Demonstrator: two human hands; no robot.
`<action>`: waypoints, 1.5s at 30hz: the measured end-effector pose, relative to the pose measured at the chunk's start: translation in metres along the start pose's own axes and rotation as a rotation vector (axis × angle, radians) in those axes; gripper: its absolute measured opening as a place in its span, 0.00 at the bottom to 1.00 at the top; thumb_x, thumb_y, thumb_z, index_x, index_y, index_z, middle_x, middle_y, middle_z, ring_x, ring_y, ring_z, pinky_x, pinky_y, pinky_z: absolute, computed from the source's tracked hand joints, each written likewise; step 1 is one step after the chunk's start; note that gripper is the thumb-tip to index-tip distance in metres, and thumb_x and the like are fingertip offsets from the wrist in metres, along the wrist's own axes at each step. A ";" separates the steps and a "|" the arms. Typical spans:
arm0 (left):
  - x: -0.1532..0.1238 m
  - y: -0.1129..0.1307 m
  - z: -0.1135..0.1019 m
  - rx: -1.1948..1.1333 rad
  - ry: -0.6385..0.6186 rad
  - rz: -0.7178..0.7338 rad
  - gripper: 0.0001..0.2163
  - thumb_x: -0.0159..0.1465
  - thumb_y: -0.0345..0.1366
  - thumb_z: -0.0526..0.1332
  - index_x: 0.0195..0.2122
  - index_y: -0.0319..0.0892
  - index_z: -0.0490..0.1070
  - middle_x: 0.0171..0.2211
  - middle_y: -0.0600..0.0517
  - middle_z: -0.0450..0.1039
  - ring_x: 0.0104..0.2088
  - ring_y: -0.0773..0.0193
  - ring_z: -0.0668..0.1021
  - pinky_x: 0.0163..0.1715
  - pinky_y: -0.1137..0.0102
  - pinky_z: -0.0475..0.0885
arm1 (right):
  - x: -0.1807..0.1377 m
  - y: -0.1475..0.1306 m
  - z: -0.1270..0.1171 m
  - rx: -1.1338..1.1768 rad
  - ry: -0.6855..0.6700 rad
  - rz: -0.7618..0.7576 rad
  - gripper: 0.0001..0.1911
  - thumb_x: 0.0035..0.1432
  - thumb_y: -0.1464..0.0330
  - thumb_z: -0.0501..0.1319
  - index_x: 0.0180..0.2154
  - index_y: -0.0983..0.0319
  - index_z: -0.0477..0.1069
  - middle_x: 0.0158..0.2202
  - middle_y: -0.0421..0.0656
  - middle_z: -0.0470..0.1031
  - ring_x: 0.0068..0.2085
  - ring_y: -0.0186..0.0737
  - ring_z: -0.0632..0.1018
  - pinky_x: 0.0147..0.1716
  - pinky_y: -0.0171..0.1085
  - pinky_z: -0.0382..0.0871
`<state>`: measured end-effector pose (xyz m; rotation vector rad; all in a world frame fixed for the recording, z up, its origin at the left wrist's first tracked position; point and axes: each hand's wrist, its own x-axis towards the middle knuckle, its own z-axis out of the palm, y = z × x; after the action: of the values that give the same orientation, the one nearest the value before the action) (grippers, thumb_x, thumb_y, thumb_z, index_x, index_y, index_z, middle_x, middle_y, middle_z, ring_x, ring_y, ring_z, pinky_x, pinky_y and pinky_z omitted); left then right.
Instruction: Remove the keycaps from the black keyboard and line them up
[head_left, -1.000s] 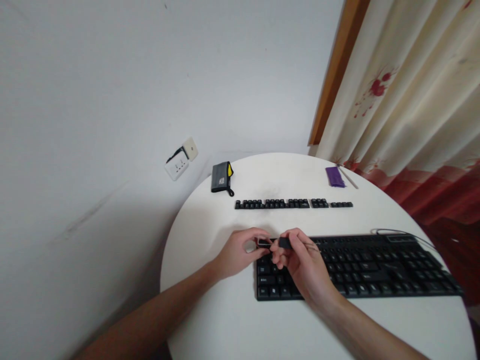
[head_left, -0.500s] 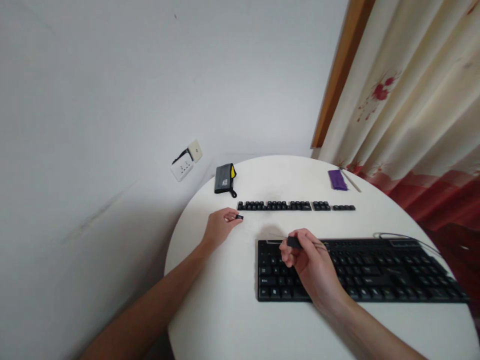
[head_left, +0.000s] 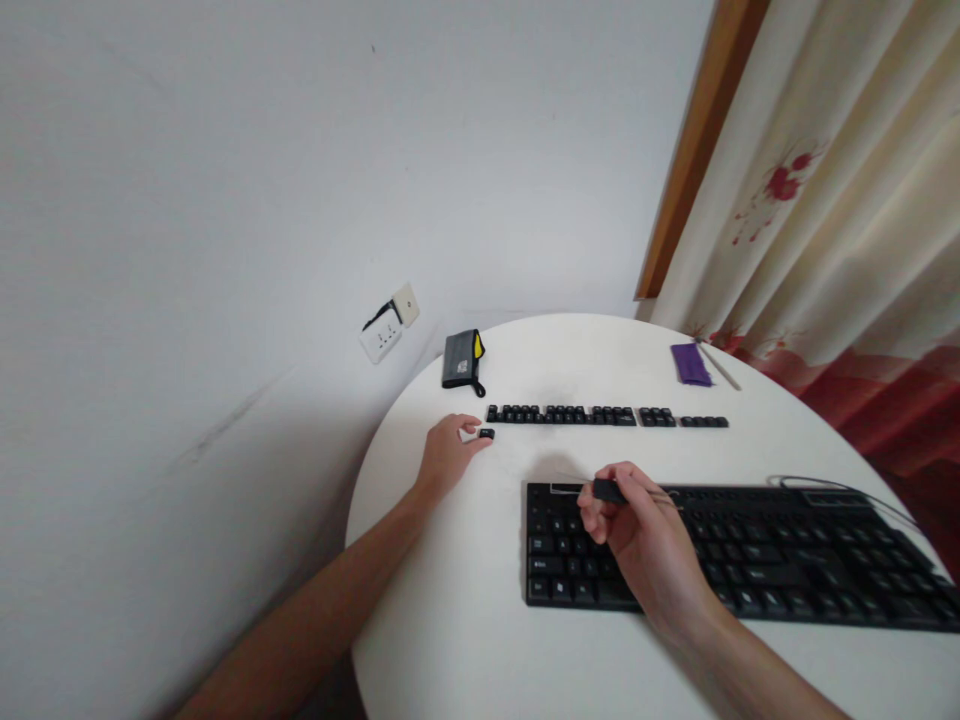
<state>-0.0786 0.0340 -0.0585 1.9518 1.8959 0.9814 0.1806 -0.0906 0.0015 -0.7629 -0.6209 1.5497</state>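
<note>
Resting on the table (head_left: 450, 600), a single black keycap (head_left: 487, 433) sits at the fingertips of the left hand (head_left: 448, 455). The left hand is extended forward, palm low, with index finger and thumb parted about the keycap; whether the thumb touches it cannot be determined. The right hand (head_left: 641, 525) is closed around a wire tool (head_left: 607, 490) with a black grip, fingers curled, wire ends projecting leftward from the fist over the top left corner of the keyboard (head_left: 795, 570). The keyboard lies beneath the right hand and extends to its right, reaching the frame edge; its cable (head_left: 847, 489) curves behind it.

A row of loose keycaps (head_left: 566, 416) starts just beyond the left fingertips and runs rightward, ahead of the right hand. Farther ahead of the left hand, a grey pouch (head_left: 459, 362) stands near the table's rim. Ahead and right of the right hand lies purple cloth (head_left: 691, 365). Bare surface separates the row from the keyboard; the curved table edge passes left of the left hand.
</note>
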 end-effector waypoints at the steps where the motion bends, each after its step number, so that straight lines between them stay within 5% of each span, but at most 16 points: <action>1: 0.000 -0.001 0.000 0.015 0.007 0.000 0.13 0.52 0.37 0.70 0.39 0.41 0.78 0.34 0.51 0.79 0.30 0.63 0.75 0.36 0.69 0.70 | 0.000 0.000 0.000 0.000 0.004 0.002 0.13 0.59 0.58 0.65 0.32 0.62 0.71 0.26 0.44 0.76 0.23 0.34 0.72 0.21 0.31 0.63; 7: 0.003 0.000 0.000 0.019 -0.031 -0.034 0.09 0.52 0.40 0.71 0.32 0.41 0.79 0.29 0.51 0.78 0.30 0.62 0.77 0.35 0.69 0.71 | 0.001 0.000 0.001 0.003 0.008 0.011 0.14 0.57 0.58 0.66 0.32 0.62 0.71 0.25 0.44 0.76 0.23 0.34 0.72 0.20 0.31 0.63; 45: 0.011 0.005 0.006 0.060 -0.036 -0.053 0.11 0.54 0.42 0.71 0.35 0.42 0.81 0.31 0.50 0.80 0.32 0.59 0.79 0.37 0.67 0.71 | 0.001 0.002 -0.002 -0.021 -0.001 0.015 0.14 0.58 0.57 0.66 0.31 0.61 0.70 0.24 0.43 0.75 0.22 0.34 0.71 0.19 0.31 0.60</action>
<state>-0.0720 0.0457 -0.0564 1.9279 1.9682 0.8789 0.1813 -0.0902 -0.0012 -0.7837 -0.6342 1.5602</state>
